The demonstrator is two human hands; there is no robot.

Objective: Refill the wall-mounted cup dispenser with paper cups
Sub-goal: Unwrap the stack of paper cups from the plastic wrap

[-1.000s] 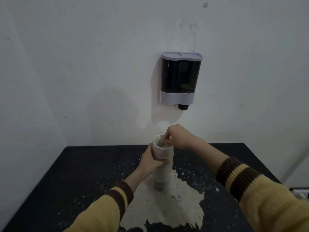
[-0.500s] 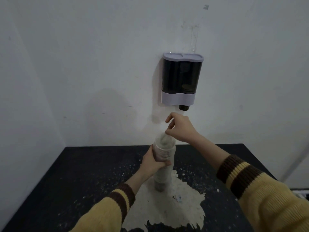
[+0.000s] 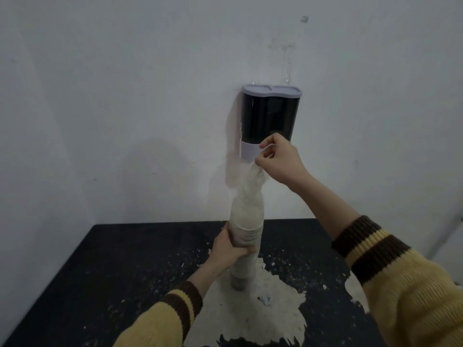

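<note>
A tall stack of paper cups [image 3: 246, 235] stands upright on the dark table [image 3: 112, 259]. My left hand [image 3: 229, 249] is wrapped around the stack near its top. A thin clear plastic wrapper [image 3: 253, 186] stretches up from the top of the stack, and my right hand [image 3: 278, 160] pinches its upper end. That hand is in front of the lower part of the wall-mounted cup dispenser [image 3: 269, 113], which has a dark body, a pale lid and a pale base. The dispenser's outlet is hidden behind my right hand.
The table's dark coating is peeled away in a large pale patch [image 3: 255, 314] around the stack's foot, with flakes scattered about. A white wall [image 3: 125, 96] runs behind the table and along its left side.
My right hand has risen from the mouth of the stack to the dispenser's base, drawing the plastic wrapper up out of the cups. My left hand has kept its hold on the stack.
</note>
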